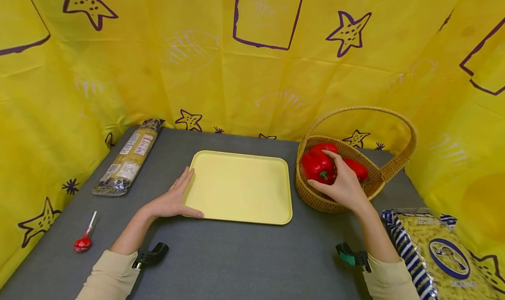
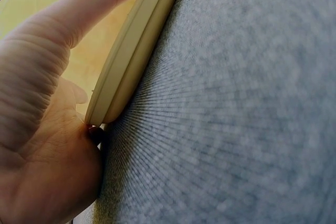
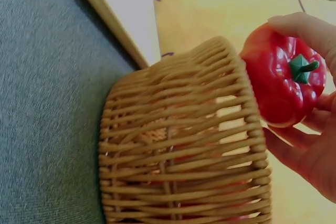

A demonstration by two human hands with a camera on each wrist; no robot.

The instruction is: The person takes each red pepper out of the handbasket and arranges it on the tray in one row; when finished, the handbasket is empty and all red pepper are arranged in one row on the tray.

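So the right hand (image 1: 347, 188) has a red pepper (image 1: 315, 163) pinched between thumb and fingers, up by the wicker basket (image 1: 317, 201)'s left rim, with more red veg (image 1: 359, 169) inside. Left hand (image 1: 169, 203) is spread along the yellow tray (image 1: 240, 188)'s left end. I'd call this the pick-up step. Next move probably wants a snug grip and enough height to clear that rim.
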